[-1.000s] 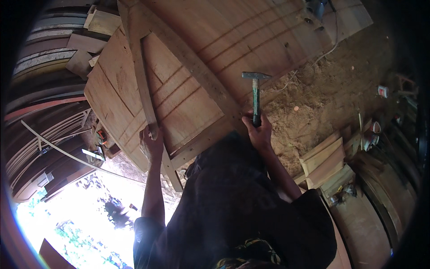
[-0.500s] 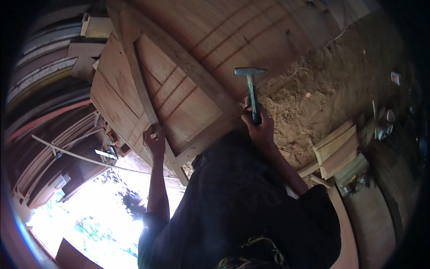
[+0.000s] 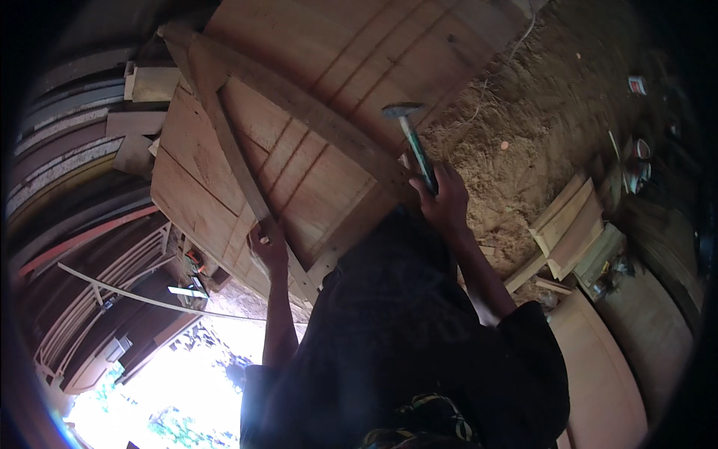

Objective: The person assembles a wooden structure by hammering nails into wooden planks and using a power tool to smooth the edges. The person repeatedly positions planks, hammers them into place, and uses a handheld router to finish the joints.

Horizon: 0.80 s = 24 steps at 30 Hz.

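My right hand (image 3: 443, 200) is shut on the green handle of a hammer (image 3: 410, 135), whose metal head is raised over a large wooden panel (image 3: 321, 179). The panel is made of joined boards with a wide crosspiece (image 3: 321, 123) running diagonally across it. My left hand (image 3: 267, 245) grips a thin curved wooden strip (image 3: 232, 153) that lies on the panel near its lower left edge. My dark shirt (image 3: 404, 337) hides the panel's near corner.
Sawdust and earth (image 3: 523, 135) cover the ground to the right of the panel. Cut boards (image 3: 572, 228) and curved wooden pieces (image 3: 606, 374) lie at the right. Stacked planks (image 3: 82, 142) and curved frames (image 3: 97, 299) stand at the left. Bright daylight (image 3: 187, 382) shows at the bottom left.
The hammer now leans with its head further to the left over the panel. My left hand keeps its grip on the strip. The whole view has shifted slightly.
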### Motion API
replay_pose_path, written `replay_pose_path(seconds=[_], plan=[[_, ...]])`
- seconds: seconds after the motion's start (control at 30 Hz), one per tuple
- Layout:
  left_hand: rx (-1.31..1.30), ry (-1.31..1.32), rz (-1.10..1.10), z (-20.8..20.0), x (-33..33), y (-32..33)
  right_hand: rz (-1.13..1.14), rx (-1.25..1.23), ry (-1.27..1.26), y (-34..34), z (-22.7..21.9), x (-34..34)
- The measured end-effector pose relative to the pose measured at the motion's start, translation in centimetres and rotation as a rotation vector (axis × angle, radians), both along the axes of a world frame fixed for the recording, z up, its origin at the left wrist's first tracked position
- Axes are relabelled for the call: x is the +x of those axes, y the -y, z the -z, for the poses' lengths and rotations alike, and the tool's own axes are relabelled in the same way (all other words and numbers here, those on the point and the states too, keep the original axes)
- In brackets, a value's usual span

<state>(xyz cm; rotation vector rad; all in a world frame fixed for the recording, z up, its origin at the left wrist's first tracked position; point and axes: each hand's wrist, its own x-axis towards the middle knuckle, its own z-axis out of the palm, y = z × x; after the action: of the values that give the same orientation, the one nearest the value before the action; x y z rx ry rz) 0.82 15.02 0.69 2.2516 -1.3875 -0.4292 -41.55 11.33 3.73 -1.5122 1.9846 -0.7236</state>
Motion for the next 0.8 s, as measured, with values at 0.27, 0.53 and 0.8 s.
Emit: replay_pose_path(seconds=[0.27,0.53,0.8], plan=[[-0.001,0.035,0.015,1.6,1.3,0.0,-0.47,0.179,0.164,-3.1,-6.1,1.6],[-0.044,0.045,0.063,1.1,1.1,0.4,-0.409,0.125,0.114,-2.1,-5.3,2.5],[-0.037,0.01,0.067,1.4,1.1,0.3,-0.413,0.145,0.146,-1.7,-5.2,1.4]])
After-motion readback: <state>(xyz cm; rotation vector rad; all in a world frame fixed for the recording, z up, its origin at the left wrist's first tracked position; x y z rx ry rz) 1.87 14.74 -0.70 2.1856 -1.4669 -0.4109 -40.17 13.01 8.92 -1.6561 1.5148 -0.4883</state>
